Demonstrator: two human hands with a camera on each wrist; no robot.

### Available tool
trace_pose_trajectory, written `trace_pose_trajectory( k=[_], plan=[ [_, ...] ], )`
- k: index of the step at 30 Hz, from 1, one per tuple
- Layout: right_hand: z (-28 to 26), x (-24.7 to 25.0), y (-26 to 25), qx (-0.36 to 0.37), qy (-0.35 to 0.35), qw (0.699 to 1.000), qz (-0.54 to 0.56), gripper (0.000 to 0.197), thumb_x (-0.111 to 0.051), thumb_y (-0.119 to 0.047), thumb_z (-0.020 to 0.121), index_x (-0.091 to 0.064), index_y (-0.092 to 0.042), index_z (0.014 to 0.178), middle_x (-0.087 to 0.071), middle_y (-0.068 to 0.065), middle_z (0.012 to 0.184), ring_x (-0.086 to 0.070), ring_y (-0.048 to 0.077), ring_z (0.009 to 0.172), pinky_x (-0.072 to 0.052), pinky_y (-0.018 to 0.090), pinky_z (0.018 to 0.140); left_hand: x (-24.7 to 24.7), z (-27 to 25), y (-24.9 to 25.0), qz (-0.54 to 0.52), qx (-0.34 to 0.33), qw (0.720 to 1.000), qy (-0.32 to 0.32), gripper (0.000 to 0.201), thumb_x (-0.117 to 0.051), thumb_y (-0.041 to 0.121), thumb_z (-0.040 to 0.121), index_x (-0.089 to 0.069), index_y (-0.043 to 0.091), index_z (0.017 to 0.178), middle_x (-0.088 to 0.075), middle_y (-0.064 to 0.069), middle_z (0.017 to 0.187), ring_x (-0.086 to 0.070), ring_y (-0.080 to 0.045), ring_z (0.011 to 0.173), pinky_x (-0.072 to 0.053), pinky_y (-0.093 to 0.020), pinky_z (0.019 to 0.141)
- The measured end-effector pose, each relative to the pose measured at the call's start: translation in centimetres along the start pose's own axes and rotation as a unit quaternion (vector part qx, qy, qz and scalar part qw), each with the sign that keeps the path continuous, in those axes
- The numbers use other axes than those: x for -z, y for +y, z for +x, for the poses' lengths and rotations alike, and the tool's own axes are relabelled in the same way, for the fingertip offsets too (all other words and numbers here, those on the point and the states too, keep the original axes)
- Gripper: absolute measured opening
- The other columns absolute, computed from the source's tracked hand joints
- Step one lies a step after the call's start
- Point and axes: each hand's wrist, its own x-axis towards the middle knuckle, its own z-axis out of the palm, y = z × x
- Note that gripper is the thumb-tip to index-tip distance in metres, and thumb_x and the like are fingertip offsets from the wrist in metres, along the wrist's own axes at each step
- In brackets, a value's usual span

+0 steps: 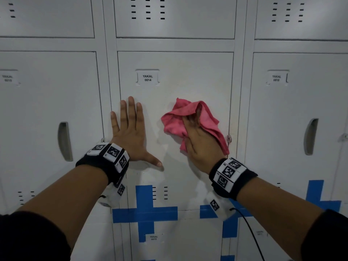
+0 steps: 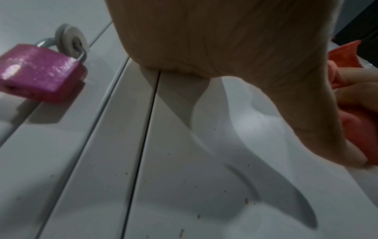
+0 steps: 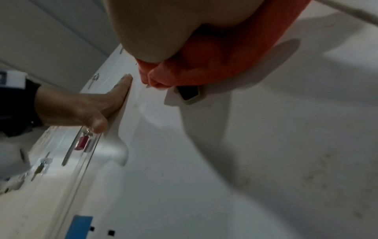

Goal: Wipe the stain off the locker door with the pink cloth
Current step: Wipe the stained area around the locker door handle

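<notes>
The white locker door [image 1: 175,87] labelled YAKAL 0014 fills the middle of the head view. My left hand [image 1: 130,134] lies flat on its left half, fingers straight and spread, thumb out to the right. My right hand [image 1: 199,146] grips the bunched pink cloth [image 1: 175,123] and presses it against the door's right half; cloth folds cover its fingers. In the left wrist view the palm [image 2: 225,40] is on the door and small brown specks [image 2: 246,200] dot the paint. The right wrist view shows the cloth [image 3: 204,67] under my palm. No distinct stain shows in the head view.
A pink padlock [image 2: 39,72] hangs on the hasp just left of my left wrist. Neighbouring lockers have recessed handles [image 1: 65,141] [image 1: 310,136]. Blue tape crosses [image 1: 145,211] mark the lower lockers. A black cable [image 1: 250,232] hangs from my right wrist.
</notes>
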Motion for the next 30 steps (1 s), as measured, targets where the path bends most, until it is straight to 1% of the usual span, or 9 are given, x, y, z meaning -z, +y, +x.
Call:
trace_pose_trajectory(
  k=[4,7,9,14,17,22,24,26,30],
  plan=[
    [-1.0,-0.5,0.4,0.033,-0.022,0.999,-0.029,0.064,-0.048,-0.019,0.095,-0.025,-0.019,0.155,-0.052,0.008,0.142,-0.059,0.025,0.11,-0.051,0.034,0.095,0.0,0.0,0.0,-0.002,-0.001,1.0,0.001,0.179,-0.046,0.102,0.016,0.035,0.002,0.141,0.043,-0.018,0.15,0.04,-0.038,0.137,0.018,-0.063,0.112],
    [-2.4,-0.6,1.0,0.059,-0.079,0.995,-0.033,0.055,-0.049,-0.022,0.098,-0.034,-0.023,0.151,-0.067,0.001,0.114,-0.059,0.016,0.083,-0.051,0.027,0.076,0.0,0.1,0.0,-0.003,-0.005,1.0,0.0,0.18,-0.045,0.103,0.015,0.036,0.003,0.141,0.043,-0.018,0.15,0.04,-0.038,0.137,0.018,-0.063,0.111],
    [-3.6,-0.8,1.5,0.083,-0.112,0.99,-0.035,0.05,-0.048,-0.023,0.098,-0.042,-0.022,0.147,-0.069,0.0,0.109,-0.06,0.016,0.082,-0.052,0.029,0.075,0.0,0.1,0.0,-0.005,-0.006,1.0,-0.002,0.18,-0.045,0.103,0.015,0.036,0.004,0.141,0.043,-0.018,0.149,0.04,-0.038,0.137,0.019,-0.063,0.111],
    [-6.5,-1.3,2.5,0.094,-0.138,0.986,-0.003,0.049,-0.051,-0.024,0.095,-0.045,-0.021,0.144,-0.068,0.004,0.121,-0.064,0.022,0.095,-0.044,0.026,0.087,0.2,0.1,0.1,-0.013,-0.007,1.0,-0.011,0.178,-0.037,0.105,0.013,0.039,0.005,0.139,0.046,-0.016,0.148,0.042,-0.037,0.136,0.021,-0.063,0.11],
    [-7.0,-1.4,2.3,0.077,-0.101,0.992,-0.002,0.052,-0.045,-0.026,0.095,-0.041,-0.02,0.146,-0.068,0.004,0.116,-0.062,0.018,0.087,-0.05,0.026,0.08,0.3,0.0,0.0,-0.014,-0.006,1.0,-0.018,0.179,-0.043,0.103,0.014,0.04,0.005,0.138,0.048,-0.016,0.146,0.044,-0.037,0.135,0.022,-0.062,0.109],
    [-4.1,-0.7,1.7,-0.026,0.022,0.998,0.058,0.053,-0.034,-0.025,0.102,-0.024,-0.03,0.154,-0.055,-0.013,0.105,-0.042,-0.011,0.077,-0.033,0.003,0.072,0.4,-0.1,0.1,-0.008,0.002,1.0,-0.022,0.179,-0.049,0.101,0.016,0.042,0.005,0.137,0.051,-0.015,0.144,0.046,-0.035,0.133,0.023,-0.06,0.11],
    [-2.1,-0.3,1.4,-0.032,0.054,0.99,0.124,0.05,-0.034,-0.023,0.104,-0.029,-0.03,0.153,-0.059,-0.012,0.097,-0.052,-0.008,0.072,-0.041,0.006,0.062,0.5,-0.1,0.2,-0.005,0.006,1.0,-0.023,0.179,-0.049,0.101,0.017,0.043,0.004,0.136,0.052,-0.016,0.143,0.046,-0.036,0.133,0.023,-0.06,0.11],
    [-0.1,0.1,1.1,-0.029,0.064,0.98,0.187,0.048,-0.037,-0.019,0.104,-0.034,-0.028,0.151,-0.062,-0.007,0.09,-0.058,-0.002,0.065,-0.05,0.017,0.053,0.4,-0.1,0.2,-0.003,0.006,1.0,-0.022,0.178,-0.049,0.101,0.017,0.043,0.004,0.136,0.051,-0.016,0.144,0.046,-0.037,0.133,0.023,-0.06,0.11],
    [3.3,0.0,0.5,0.022,0.064,0.991,0.112,0.046,-0.046,-0.012,0.099,-0.045,-0.018,0.145,-0.068,0.002,0.112,-0.062,0.01,0.093,-0.052,0.032,0.086,0.4,-0.1,0.2,0.001,0.005,1.0,-0.013,0.179,-0.046,0.102,0.017,0.04,0.002,0.137,0.048,-0.018,0.145,0.044,-0.037,0.134,0.02,-0.062,0.111]
  ],
)
